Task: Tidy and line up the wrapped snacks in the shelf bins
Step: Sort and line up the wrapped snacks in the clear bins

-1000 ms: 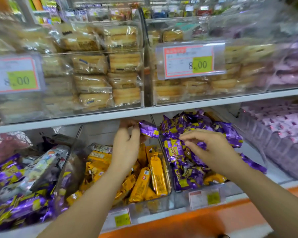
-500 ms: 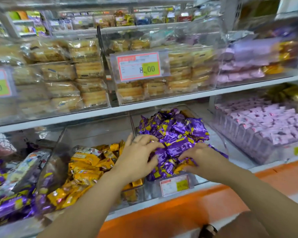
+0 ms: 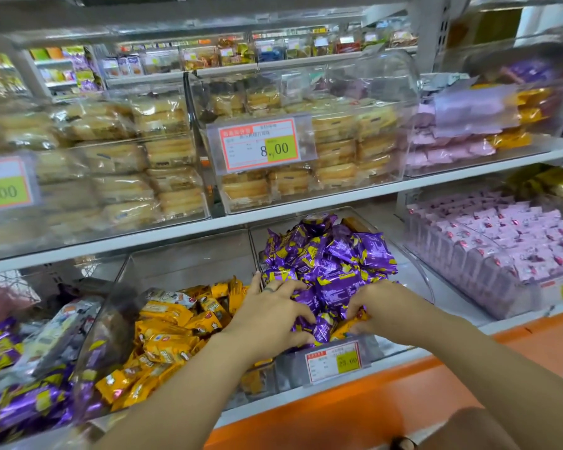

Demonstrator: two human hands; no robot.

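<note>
Left hand (image 3: 267, 316) and right hand (image 3: 382, 308), fingers curled, each grip purple snacks (image 3: 332, 254) at the front of a heap in a clear bin (image 3: 416, 277), just above its price tag (image 3: 333, 360). Yellow snacks (image 3: 169, 332) fill the bin just to the left; pink packs (image 3: 501, 241) stand in rows to the right.

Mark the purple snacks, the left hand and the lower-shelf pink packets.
purple snacks (image 3: 335, 254): head view, top of heap.
left hand (image 3: 268, 316): head view, back of hand.
lower-shelf pink packets (image 3: 507, 245): head view, middle rows.
</note>
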